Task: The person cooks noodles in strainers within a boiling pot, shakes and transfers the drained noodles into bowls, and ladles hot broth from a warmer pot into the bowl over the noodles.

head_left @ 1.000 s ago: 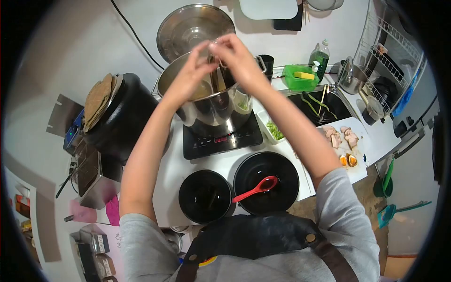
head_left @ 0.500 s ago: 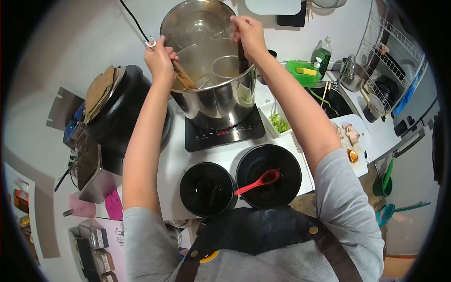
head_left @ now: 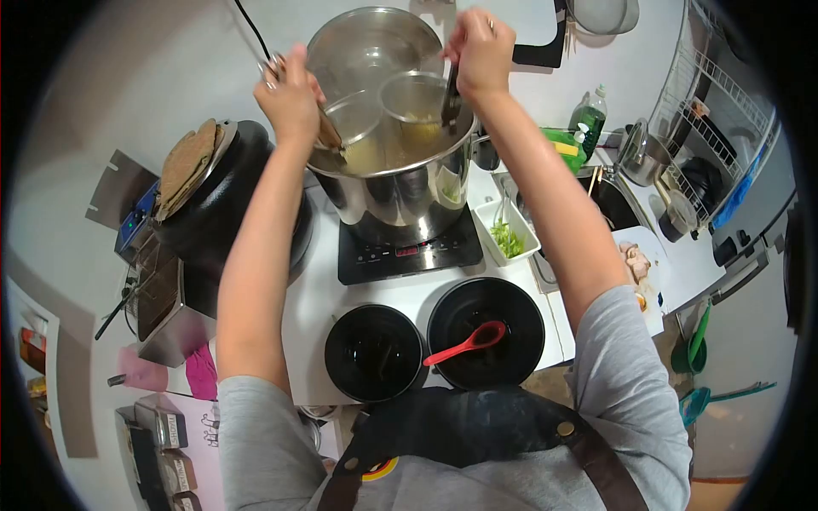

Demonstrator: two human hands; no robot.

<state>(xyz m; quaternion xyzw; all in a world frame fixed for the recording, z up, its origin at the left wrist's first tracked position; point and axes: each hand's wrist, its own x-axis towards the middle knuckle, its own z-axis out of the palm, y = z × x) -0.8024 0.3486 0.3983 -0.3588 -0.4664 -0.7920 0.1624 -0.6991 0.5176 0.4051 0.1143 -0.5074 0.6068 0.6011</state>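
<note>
My left hand (head_left: pixel 290 92) is closed round the wooden handle (head_left: pixel 328 132) of a strainer basket at the left side of a large steel pot (head_left: pixel 400 196). On the right, my right hand (head_left: pixel 484 53) grips the dark handle (head_left: pixel 452 89) of a second round strainer (head_left: pixel 415 100), which holds something pale yellow, perhaps noodles. Both strainers are within the pot's mouth. The pot stands on a black induction cooker (head_left: pixel 409 258). A round steel lid (head_left: pixel 375 43) is behind it.
Two black bowls, a smaller one (head_left: pixel 373 366) and a larger one (head_left: pixel 520 341) with a red spoon (head_left: pixel 467 343), stand in front. A white container of chopped greens (head_left: pixel 508 240), a cutting board (head_left: pixel 652 285) and a sink (head_left: pixel 615 204) are at the right. A black pot (head_left: pixel 221 204) is at the left.
My hands have separated from above the pot. Each now holds a strainer handle. The right strainer shows higher in the pot, with its pale yellow contents visible. The view has shifted slightly.
</note>
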